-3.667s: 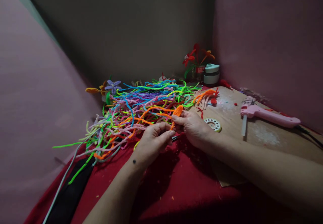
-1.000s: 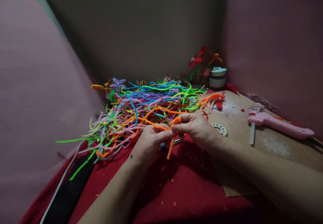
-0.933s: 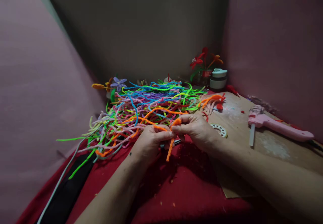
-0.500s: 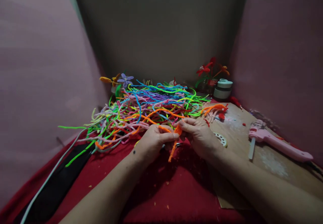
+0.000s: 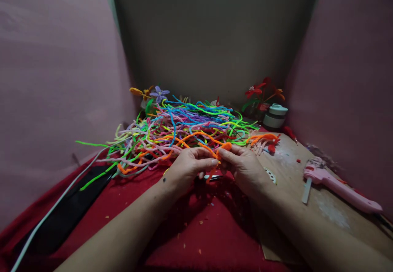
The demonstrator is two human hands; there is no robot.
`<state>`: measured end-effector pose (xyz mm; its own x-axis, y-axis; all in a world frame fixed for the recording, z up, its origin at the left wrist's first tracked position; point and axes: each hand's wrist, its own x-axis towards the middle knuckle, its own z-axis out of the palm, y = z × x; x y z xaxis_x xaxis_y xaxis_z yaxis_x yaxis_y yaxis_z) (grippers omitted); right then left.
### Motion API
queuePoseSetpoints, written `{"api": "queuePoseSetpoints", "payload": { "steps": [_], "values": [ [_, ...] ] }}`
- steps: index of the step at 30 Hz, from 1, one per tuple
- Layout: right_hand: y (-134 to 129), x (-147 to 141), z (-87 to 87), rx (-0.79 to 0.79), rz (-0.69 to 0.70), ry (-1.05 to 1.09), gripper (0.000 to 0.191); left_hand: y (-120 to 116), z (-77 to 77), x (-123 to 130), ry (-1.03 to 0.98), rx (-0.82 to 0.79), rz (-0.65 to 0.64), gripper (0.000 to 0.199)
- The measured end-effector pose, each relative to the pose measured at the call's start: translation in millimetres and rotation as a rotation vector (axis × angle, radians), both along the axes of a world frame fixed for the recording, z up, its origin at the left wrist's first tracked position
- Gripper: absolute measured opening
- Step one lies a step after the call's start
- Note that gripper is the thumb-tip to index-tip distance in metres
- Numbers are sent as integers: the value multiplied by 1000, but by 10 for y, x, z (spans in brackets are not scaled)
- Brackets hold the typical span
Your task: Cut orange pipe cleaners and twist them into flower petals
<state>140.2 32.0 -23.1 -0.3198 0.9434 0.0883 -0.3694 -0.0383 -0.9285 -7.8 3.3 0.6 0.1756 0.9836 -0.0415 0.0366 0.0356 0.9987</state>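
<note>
Between my two hands is an orange pipe cleaner (image 5: 226, 146), bent into a loop whose top shows above my right fingers. My left hand (image 5: 193, 166) pinches it from the left, thumb and fingers closed. My right hand (image 5: 238, 160) grips the looped part from the right, the fingertips of both hands nearly meeting. A short orange tail hangs below the fingers. Under the hands lies a shiny metal tool (image 5: 212, 178), mostly hidden. Just beyond them spreads a tangled heap of colourful pipe cleaners (image 5: 196, 118).
On the right, a pink trimmer-like tool (image 5: 340, 184) lies on a brown board (image 5: 287, 190). A lidded jar (image 5: 275, 116) and red pipe-cleaner flowers (image 5: 255, 91) stand behind. Purple and orange flowers (image 5: 159, 94) stand back left. A white cable (image 5: 61, 200) crosses the red cloth (image 5: 181, 231).
The orange pipe cleaner has turned in my fingers: its loop now rises above my right hand, and less tail hangs below. The whole view has shifted slightly.
</note>
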Motion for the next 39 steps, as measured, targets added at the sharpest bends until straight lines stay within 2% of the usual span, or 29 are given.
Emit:
{"api": "queuePoseSetpoints", "payload": {
  "steps": [4,16,22,24,28,30,32,34,36,39],
  "values": [
    [-15,-5,20,-16,-4,-25,14,3,5,18,-12,12,31,12],
    [-24,11,60,102,-8,-366,15,41,-44,37,96,180,80,3],
    [-28,25,63,110,13,-328,14,40,-70,25,113,270,33,4],
    [-27,27,64,93,27,-298,16,23,-97,27,251,425,54,5],
    [-12,36,60,22,78,-187,15,-21,-125,32,732,960,65,19],
    [-10,43,74,17,106,-150,14,-30,-100,25,770,1037,78,20],
    [-19,49,105,42,114,-152,17,-26,-50,9,610,866,105,14],
    [-35,52,139,74,81,-175,19,-15,6,-12,383,554,73,10],
    [-51,52,161,133,22,-222,19,2,48,-36,212,283,-3,16],
    [-69,53,161,303,-71,-341,15,27,72,-64,122,122,-71,21]
  ]
}}
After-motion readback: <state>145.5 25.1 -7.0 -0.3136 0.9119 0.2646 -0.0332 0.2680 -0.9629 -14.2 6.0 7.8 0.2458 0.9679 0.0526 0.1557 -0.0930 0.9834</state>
